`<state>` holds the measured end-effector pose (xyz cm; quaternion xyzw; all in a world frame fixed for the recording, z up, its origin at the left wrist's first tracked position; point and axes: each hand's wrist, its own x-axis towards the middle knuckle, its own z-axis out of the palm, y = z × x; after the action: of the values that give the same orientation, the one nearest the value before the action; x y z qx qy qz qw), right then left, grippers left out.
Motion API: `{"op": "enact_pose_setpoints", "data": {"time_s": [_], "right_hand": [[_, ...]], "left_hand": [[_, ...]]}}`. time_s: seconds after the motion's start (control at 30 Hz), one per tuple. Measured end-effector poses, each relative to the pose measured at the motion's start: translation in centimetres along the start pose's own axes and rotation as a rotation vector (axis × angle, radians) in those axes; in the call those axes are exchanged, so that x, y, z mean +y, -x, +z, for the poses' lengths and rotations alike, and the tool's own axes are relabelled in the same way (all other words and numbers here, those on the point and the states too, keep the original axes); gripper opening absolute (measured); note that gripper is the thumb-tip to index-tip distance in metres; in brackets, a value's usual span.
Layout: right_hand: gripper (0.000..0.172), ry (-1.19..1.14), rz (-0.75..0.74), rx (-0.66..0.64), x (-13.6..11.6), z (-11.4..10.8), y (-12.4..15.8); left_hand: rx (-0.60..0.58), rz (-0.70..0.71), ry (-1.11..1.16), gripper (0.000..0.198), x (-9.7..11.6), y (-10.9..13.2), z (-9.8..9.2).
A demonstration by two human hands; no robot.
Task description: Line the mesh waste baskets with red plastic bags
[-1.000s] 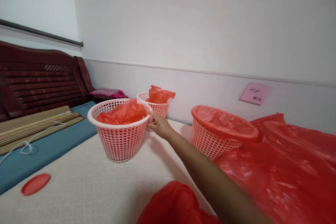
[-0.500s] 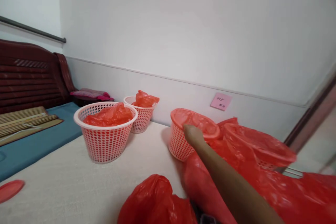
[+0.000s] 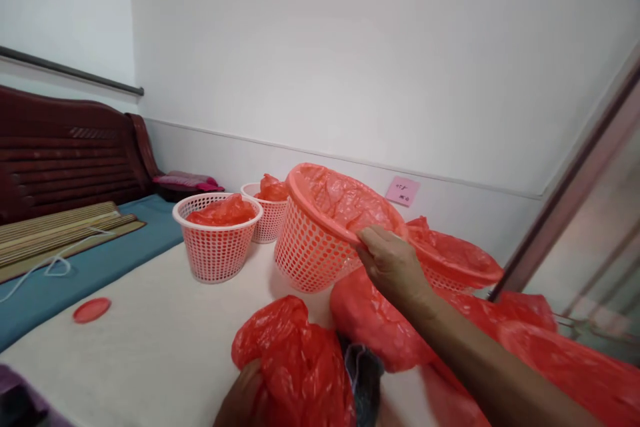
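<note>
My right hand (image 3: 393, 267) grips the near rim of a pink perforated basket (image 3: 313, 250) lined with a red plastic bag. The basket is lifted and tilted toward me. My left hand (image 3: 243, 400) shows at the bottom edge, pressed against a crumpled red plastic bag (image 3: 295, 360); its fingers are hidden behind the bag. A dark cloth (image 3: 365, 373) lies just right of that bag. Another lined basket (image 3: 450, 263) sits behind my right hand.
Two more pink baskets (image 3: 215, 247) (image 3: 265, 217) holding red bags stand on the white surface (image 3: 150, 347) at the left. A red lid (image 3: 91, 310) lies near its left edge. A wooden headboard (image 3: 65, 153), bamboo mat (image 3: 55, 230) and pink note (image 3: 401, 191) are behind.
My right hand left the far baskets, swung right, took the lined basket by its rim and lifted it toward me. My left hand and the red bag came into view.
</note>
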<state>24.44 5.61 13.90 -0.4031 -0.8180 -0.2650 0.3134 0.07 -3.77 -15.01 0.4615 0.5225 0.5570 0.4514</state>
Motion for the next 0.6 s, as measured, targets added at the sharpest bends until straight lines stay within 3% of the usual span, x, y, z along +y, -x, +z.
{"op": "enact_pose_setpoints", "data": {"time_s": [0.1,0.2,0.3,0.4,0.5,0.6], "right_hand": [[0.023,-0.047,-0.042,0.035,-0.7,-3.0,1.9],[0.024,0.001,-0.091,0.071,-1.6,-5.2,3.9],[0.026,0.048,-0.163,0.102,-3.1,-6.4,6.7],[0.024,-0.017,-0.247,0.092,-4.9,-6.5,10.1],[0.024,-0.104,-0.320,0.089,-6.7,-5.5,13.8],[0.031,-0.110,-0.364,0.156,-8.0,-3.9,17.1]], "left_hand": [[0.111,0.126,-0.078,0.040,-1.5,-0.1,-0.3],[0.210,0.146,-0.068,0.045,-0.7,0.7,-0.2],[0.208,-0.041,0.198,0.055,3.1,2.4,0.6],[0.146,-0.244,0.558,0.063,8.8,4.5,2.0],[0.031,-0.238,0.665,0.064,13.9,6.5,3.6],[-0.071,-0.233,0.608,0.064,16.1,7.6,5.0]]}}
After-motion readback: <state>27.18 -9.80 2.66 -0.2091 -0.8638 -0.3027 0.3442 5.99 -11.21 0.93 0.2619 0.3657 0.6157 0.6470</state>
